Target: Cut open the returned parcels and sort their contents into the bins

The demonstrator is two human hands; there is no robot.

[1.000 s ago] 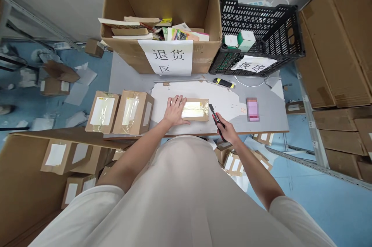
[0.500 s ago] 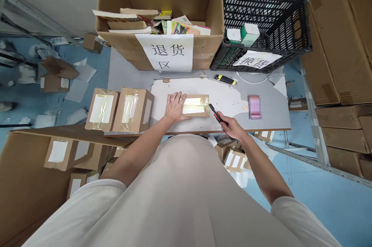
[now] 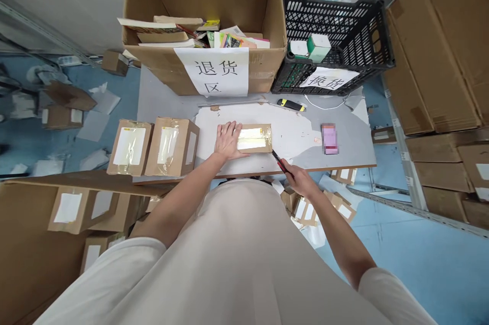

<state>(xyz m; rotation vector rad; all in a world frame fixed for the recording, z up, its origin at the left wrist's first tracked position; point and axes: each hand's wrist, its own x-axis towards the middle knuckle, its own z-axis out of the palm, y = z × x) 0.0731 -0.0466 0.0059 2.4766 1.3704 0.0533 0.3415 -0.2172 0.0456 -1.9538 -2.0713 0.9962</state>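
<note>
A small cardboard box (image 3: 254, 147) lies flat on the worktable, clear tape and a white label across its top. My left hand (image 3: 228, 142) rests spread over the box's left end, thumb along the near edge. In my right hand (image 3: 300, 178) is a black and red utility knife (image 3: 281, 164), gripped by its handle. Its tip is at the box's near right corner; whether it touches or cuts there I cannot tell. A second, yellow and black utility knife (image 3: 291, 105) lies behind the box. To the right is a purple, blurred-out item (image 3: 330, 139).
Two taped boxes, one (image 3: 130, 147) beside another (image 3: 168, 146), stand at the table's left. Behind are a large carton (image 3: 160, 68) of books and a black crate (image 3: 367, 52) holding small boxes. A big open carton (image 3: 26, 238) of parcels is left of me; stacked cartons (image 3: 435, 50) stand right.
My right hand has moved the utility knife toward me and slightly left, from beside the box's right end to its near right corner. My left hand stays on the box.
</note>
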